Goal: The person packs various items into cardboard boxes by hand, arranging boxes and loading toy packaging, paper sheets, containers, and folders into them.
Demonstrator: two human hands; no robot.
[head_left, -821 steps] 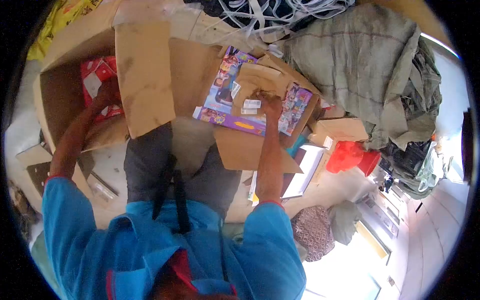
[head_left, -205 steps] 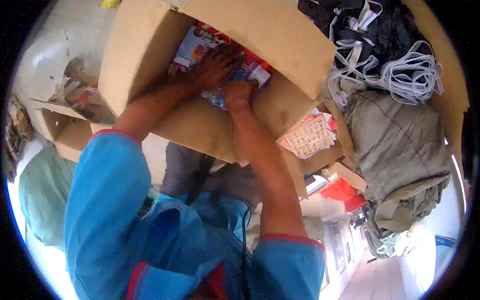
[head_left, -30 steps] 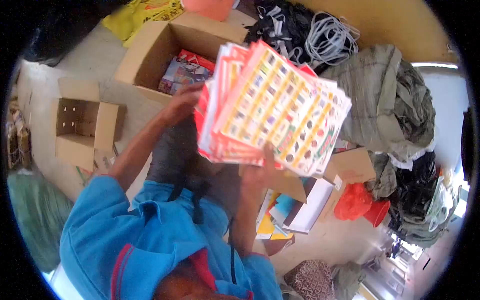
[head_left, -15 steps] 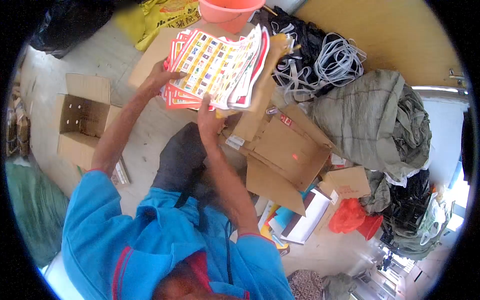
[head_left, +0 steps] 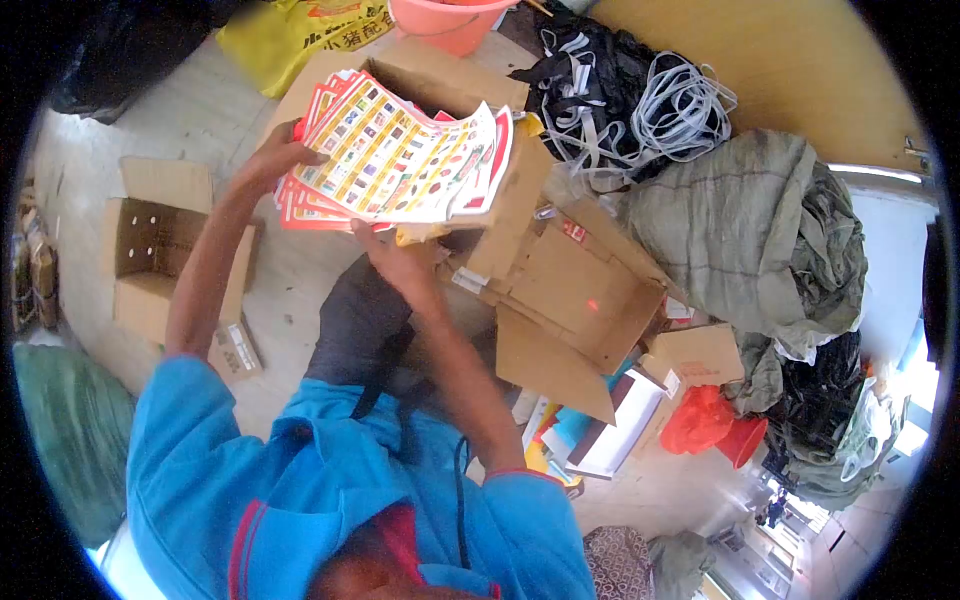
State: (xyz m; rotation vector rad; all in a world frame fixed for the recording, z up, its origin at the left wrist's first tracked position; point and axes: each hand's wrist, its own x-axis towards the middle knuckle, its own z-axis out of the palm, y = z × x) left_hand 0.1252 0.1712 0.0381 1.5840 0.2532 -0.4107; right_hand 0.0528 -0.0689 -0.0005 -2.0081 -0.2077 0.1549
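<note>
A stack of printed sheets (head_left: 385, 155) is held in the upper centre of the frame, over an open carton (head_left: 430, 70); its left edge is pinched by the left hand (head_left: 272, 160), thumb on top; its lower edge is pinched by the right hand (head_left: 403, 268), fingers hidden beneath; lifting seems done, setting down not yet; whether the carton is touched cannot be told.

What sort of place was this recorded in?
Probably a storeroom or packing area: open cardboard boxes sit on the floor, near a bulging grey-green sack and loops of white strapping.
</note>
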